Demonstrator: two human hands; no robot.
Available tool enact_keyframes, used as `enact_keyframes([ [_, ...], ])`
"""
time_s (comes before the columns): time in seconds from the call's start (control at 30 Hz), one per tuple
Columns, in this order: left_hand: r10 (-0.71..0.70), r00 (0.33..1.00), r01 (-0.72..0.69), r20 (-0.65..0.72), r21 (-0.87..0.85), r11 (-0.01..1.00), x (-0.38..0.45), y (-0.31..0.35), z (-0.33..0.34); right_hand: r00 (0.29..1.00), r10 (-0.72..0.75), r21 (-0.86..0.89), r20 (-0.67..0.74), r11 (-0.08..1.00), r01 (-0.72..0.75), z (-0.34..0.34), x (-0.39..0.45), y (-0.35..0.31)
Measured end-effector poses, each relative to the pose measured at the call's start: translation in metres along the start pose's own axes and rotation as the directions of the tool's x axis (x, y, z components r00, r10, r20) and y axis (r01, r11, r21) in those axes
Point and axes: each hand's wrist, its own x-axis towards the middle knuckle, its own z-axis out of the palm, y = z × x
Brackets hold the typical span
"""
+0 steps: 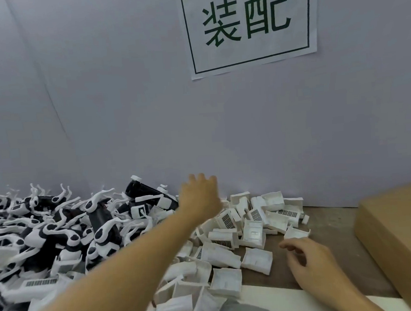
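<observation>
Barely begun: the left hand (199, 196), fingers spread and empty, reaches over the far edge of the shells (252, 234); the right hand (309, 262) hovers beside them, loosely curled, empty.

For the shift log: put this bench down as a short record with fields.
white housings: loose heap, centre of the table
black-and-white parts: bigger heap, left
left hand: stretched forward over the far side of the heaps, fingers straight, holding nothing
right hand: low beside the white housings, fingers loosely curled, holding nothing
cardboard box: right edge
sign: paper on wall, green characters
</observation>
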Motion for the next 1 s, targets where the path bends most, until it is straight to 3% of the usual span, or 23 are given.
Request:
enact_keyframes([
  [0.13,-0.122,0.986,0.084,0.117,0.287,0.954,0.023,-0.078,0.009,1.0,0.007,0.029,-0.012,1.0,-0.007,0.003,0.001,0.001],
  [0.3,-0.268,0.927,0.168,0.264,0.347,0.923,0.034,-0.115,0.017,1.0,-0.009,0.034,-0.01,0.999,0.009,0.008,0.004,0.002],
  [0.43,-0.253,0.93,0.119,0.266,0.435,0.892,0.032,-0.102,0.014,1.0,-0.007,0.035,-0.008,0.999,0.008,0.009,0.006,0.005],
  [0.67,-0.181,0.977,0.095,0.113,0.53,0.843,0.024,-0.068,0.0,1.0,0.009,0.093,-0.021,0.996,-0.007,0.009,0.004,0.003],
  [0.8,-0.089,0.995,0.103,-0.05,0.463,0.881,0.015,-0.039,-0.025,0.998,0.004,0.138,-0.057,0.99,0.004,0.008,0.001,0.001],
  [0.87,-0.043,0.991,0.087,-0.131,0.35,0.933,0.007,-0.02,-0.04,0.996,0.009,0.166,-0.09,0.986,0.006,0.006,0.0,-0.001],
  [0.93,-0.012,0.977,0.04,-0.214,0.127,0.991,-0.003,0.001,-0.047,0.989,0.02,0.203,-0.145,0.979,0.01,0.003,-0.002,-0.004],
  [1.0,-0.057,0.97,0.007,-0.237,-0.207,0.978,-0.018,0.024,-0.05,0.978,0.041,0.25,-0.203,0.968,0.011,0.0,-0.004,-0.007],
])
